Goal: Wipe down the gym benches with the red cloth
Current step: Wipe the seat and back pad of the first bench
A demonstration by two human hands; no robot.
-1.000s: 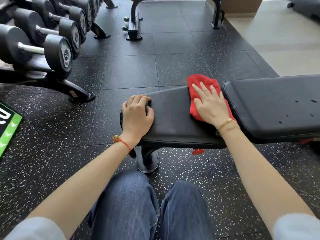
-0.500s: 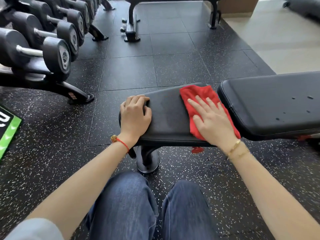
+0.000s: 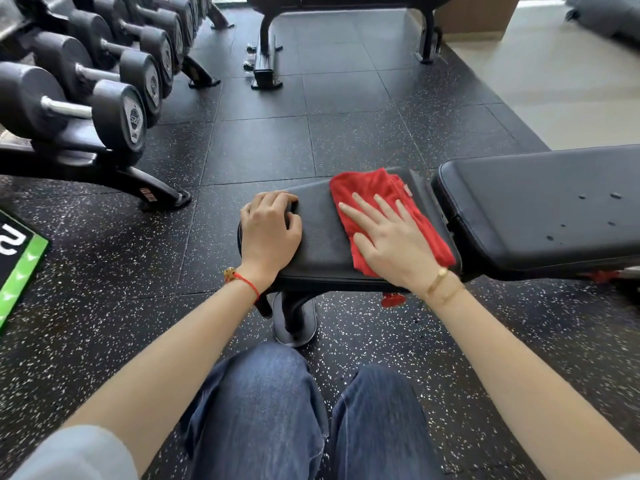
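Your right hand (image 3: 391, 244) lies flat on the red cloth (image 3: 381, 188), fingers straight and slightly spread, palm pressing it down; nothing is curled round the fabric. Your left hand (image 3: 270, 233) rests on the narrow left end of the seat pad (image 3: 322, 237), its fingers bent over the far edge so that it grips the pad. A red string bracelet (image 3: 247, 284) sits on your left wrist and a gold bracelet (image 3: 441, 282) on your right.

The cloth is spread on the right half of the seat pad, reaching from the far edge to the near one, just beside the gap before the long back pad (image 3: 540, 209), which runs off to the right. Beneath the seat stands the bench's foot (image 3: 294, 322) on the speckled black rubber floor (image 3: 259, 147). Your knees in blue jeans (image 3: 263, 403) show at the bottom.

Farther out, a rack of black dumbbells (image 3: 104, 95) fills the upper left, a green and black mat (image 3: 17, 265) lies at the left edge, and a second bench (image 3: 266, 46) stands beyond.
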